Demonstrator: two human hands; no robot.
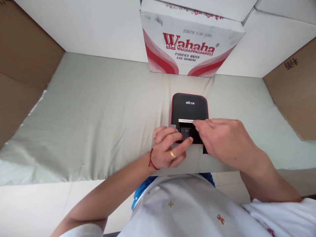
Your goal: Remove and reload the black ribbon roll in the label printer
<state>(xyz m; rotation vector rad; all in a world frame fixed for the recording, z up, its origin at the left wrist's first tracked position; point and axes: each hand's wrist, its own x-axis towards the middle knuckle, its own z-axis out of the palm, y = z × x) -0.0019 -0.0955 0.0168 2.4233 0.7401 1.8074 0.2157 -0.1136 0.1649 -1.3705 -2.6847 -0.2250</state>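
Observation:
A small black printer point(190, 110) with red sides and a white logo lies flat on the cloth. Toward me its top has a dark recess, edged by a white warning label point(185, 120). My left hand point(170, 146), with a gold ring and a red string bracelet, grips its near left corner, fingers curled and one fingertip over the recess. A grey tab point(173, 126) shows beside those fingers. My right hand point(219, 135) is closed at the printer's right side, fingertips pressed together at the label's right end. The palm hides that edge. Under it pokes out a black piece point(204, 149).
A pale green cloth point(111, 108) covers the table. Behind the printer stands a white and red water carton point(190, 46) against white boxes point(98, 26). Brown cardboard walls point(24, 59) bound the left and right sides. The table's front edge is close to my body.

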